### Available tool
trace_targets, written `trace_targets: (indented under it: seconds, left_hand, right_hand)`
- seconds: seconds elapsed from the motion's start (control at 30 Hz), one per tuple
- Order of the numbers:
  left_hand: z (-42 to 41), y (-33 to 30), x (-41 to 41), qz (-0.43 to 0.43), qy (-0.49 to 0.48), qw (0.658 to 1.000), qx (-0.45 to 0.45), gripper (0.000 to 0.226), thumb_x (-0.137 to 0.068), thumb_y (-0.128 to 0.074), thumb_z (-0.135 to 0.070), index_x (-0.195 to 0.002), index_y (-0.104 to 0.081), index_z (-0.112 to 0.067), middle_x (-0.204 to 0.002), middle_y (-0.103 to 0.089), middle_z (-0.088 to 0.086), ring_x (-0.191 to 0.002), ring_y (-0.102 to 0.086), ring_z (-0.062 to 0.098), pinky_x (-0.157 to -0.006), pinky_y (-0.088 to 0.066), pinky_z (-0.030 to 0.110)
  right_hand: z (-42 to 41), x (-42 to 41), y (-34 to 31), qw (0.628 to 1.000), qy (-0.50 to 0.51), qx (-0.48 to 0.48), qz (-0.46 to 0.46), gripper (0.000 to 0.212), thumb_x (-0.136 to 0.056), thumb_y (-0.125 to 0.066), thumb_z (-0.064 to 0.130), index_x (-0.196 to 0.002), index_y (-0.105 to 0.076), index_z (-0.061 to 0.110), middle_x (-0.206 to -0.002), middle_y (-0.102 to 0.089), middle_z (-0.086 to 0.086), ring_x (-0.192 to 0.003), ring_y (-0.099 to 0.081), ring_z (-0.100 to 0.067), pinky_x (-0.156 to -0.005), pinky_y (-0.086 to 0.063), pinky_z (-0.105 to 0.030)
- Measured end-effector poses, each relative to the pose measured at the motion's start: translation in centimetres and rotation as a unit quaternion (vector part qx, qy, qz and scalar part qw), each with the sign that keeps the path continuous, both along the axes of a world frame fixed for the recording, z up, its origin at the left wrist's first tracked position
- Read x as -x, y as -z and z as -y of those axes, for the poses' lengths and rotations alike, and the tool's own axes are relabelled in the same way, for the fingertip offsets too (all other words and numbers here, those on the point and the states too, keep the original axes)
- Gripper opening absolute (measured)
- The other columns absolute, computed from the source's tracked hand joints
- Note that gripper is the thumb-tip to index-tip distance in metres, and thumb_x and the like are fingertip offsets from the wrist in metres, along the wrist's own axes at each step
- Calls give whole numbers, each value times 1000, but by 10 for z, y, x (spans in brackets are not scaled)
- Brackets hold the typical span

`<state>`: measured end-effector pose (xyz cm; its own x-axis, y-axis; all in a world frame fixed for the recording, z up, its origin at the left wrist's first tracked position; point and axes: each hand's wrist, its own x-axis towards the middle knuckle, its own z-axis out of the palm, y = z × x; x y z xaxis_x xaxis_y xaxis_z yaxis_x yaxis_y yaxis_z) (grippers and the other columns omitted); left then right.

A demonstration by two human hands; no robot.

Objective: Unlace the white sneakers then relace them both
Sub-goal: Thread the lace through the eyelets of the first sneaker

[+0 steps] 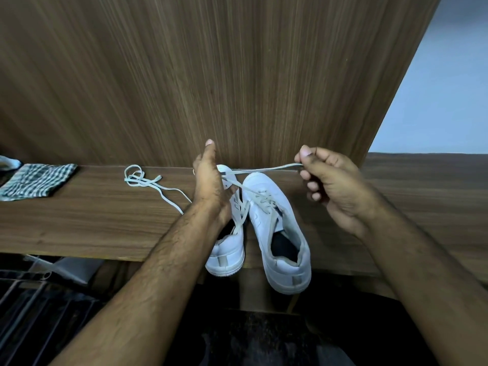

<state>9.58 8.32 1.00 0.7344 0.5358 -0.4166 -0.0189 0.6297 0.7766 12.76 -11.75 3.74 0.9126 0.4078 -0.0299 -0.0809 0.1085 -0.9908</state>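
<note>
Nearest, heels of two white sneakers (pixel 264 233) overhanging the wooden shelf (pixel 92 220); keep right hand (pixel 335 186) pinching the taut lace (pixel 264 169), left hand (pixel 211 186) steadying the left shoe with grip hidden, pull straight to clear eyelets; farther left, loose lace (pixel 142 180), checked cloth (pixel 37 180).

You are not looking at any readable text, label, brand mark or number anywhere in the frame.
</note>
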Motion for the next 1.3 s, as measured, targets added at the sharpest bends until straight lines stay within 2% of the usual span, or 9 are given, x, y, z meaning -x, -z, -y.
trace_targets:
  seconds: [0.17, 0.3, 0.37, 0.43, 0.5, 0.67, 0.8, 1.0, 1.3]
  left_hand:
    - [-6, 0, 1, -85, 56, 992, -75, 49, -99, -56, -53, -131, -50, -16, -111, -55, 12, -94, -64, 27, -63, -62, 47]
    - [-8, -2, 7, -85, 97, 970, -207, 47, -100, -61, -39, -135, -44, -11, -115, -62, 14, -84, -74, 29, -49, -57, 38]
    - [-8, 1, 9, -82, 117, 918, -369, 53, -100, -61, -37, -142, -39, -15, -115, -66, 7, -75, -76, 27, -48, -55, 35]
    - [-9, 6, 9, -93, 143, 809, -563, 54, -97, -63, -40, -142, -41, -18, -108, -70, 0, -76, -75, 28, -64, -59, 41]
    - [-7, 8, 11, -104, 162, 735, -651, 50, -93, -68, -41, -133, -47, -19, -103, -70, -3, -80, -71, 22, -76, -56, 37]
    - [12, 4, 24, -87, 310, 752, -575, 50, -75, -88, -43, -101, -53, -17, -76, -67, 2, -52, -54, 5, -46, -41, 18]
    - [35, 12, 39, -135, 408, 686, -587, 52, -75, -89, -29, -104, -49, -13, -83, -71, 11, -57, -68, 21, -38, -46, 24]
    - [35, 15, 30, -215, 341, 836, -371, 23, -85, -65, 8, -98, -53, -7, -90, -69, 27, -54, -72, 32, -40, -53, 30]
    - [17, 8, 31, -212, 390, 861, -247, 16, -99, -52, 12, -101, -65, 3, -76, -72, 16, -78, -76, 25, -62, -63, 31]
  right_hand:
    - [0, 2, -6, 993, -22, -109, -33, 28, -100, -53, 45, -86, -66, 24, -70, -57, 8, -59, -45, -4, -48, -32, -18]
    - [-6, -1, 3, 996, -19, -55, 63, 27, -107, -46, 22, -124, -66, 18, -117, -74, 4, -89, -62, -6, -60, -49, -19]
    - [-5, -6, 14, 977, 45, 108, 177, 34, -105, -50, 12, -137, -60, 19, -126, -71, 9, -104, -66, -2, -78, -56, -24]
    - [-4, -8, 20, 915, 109, 270, 278, 30, -103, -56, 18, -130, -66, 24, -117, -73, 13, -104, -67, 1, -92, -56, -27]
    - [-1, -5, 20, 885, 122, 321, 314, 14, -100, -62, 28, -107, -75, 29, -93, -75, 18, -86, -65, 8, -78, -53, -17]
    - [-3, -10, 24, 827, 46, 412, 379, 8, -94, -69, 31, -91, -74, 28, -99, -53, 11, -99, -47, -9, -77, -34, -20]
    - [0, -12, 26, 816, -92, 458, 342, 8, -94, -68, 34, -88, -73, 36, -85, -66, 20, -82, -61, -2, -75, -52, -30]
    - [-9, -5, 24, 790, -88, 511, 328, 8, -90, -72, 34, -87, -66, 38, -74, -65, 19, -72, -60, 2, -72, -55, -35]
    - [-31, 11, 36, 693, -67, 575, 430, 10, -96, -58, 33, -88, -65, 32, -98, -62, 13, -104, -51, -12, -68, -35, -32]
